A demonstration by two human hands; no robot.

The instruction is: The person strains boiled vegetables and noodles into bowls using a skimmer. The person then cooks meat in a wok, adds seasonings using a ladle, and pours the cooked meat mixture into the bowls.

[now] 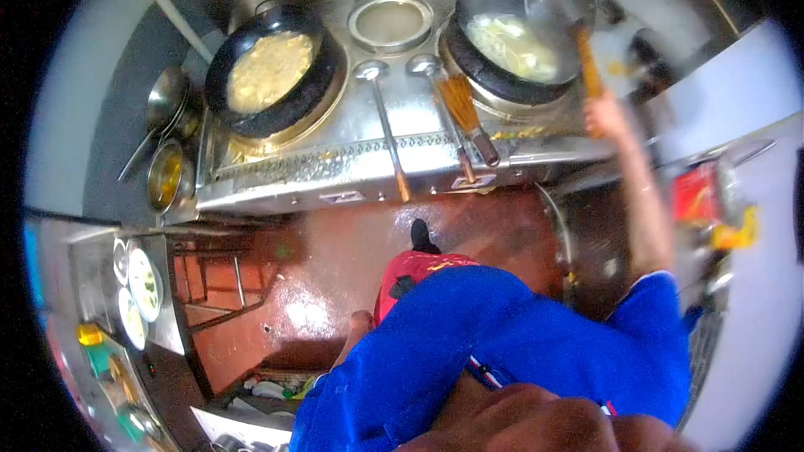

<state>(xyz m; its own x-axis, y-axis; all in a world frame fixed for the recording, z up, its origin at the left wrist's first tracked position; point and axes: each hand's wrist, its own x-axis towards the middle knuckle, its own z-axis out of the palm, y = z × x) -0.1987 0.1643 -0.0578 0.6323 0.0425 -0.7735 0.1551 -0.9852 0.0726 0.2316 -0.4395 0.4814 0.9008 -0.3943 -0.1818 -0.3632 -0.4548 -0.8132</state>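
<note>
My right hand [605, 115] is closed around the wooden handle [589, 63] of a utensil at the right wok. Its far end is blurred in steam, so its kind does not show. Pale chunks of food in cloudy liquid [515, 46] fill the right wok [490, 88]. Low beside my leg hangs my left hand [361, 323], mostly hidden by my blue sleeve; its fingers cannot be made out. At the left burner a black wok [216, 88] holds bubbling light-brown food [270, 71].
Two ladles, one left [385, 121] and one right [448, 117], and a bamboo brush [459, 105] lie on the steel stove [360, 134]. A round steel-rimmed pot [390, 21] sits between the woks. Plates [144, 285] stand on a left counter. A stool [239, 280] is on the red floor.
</note>
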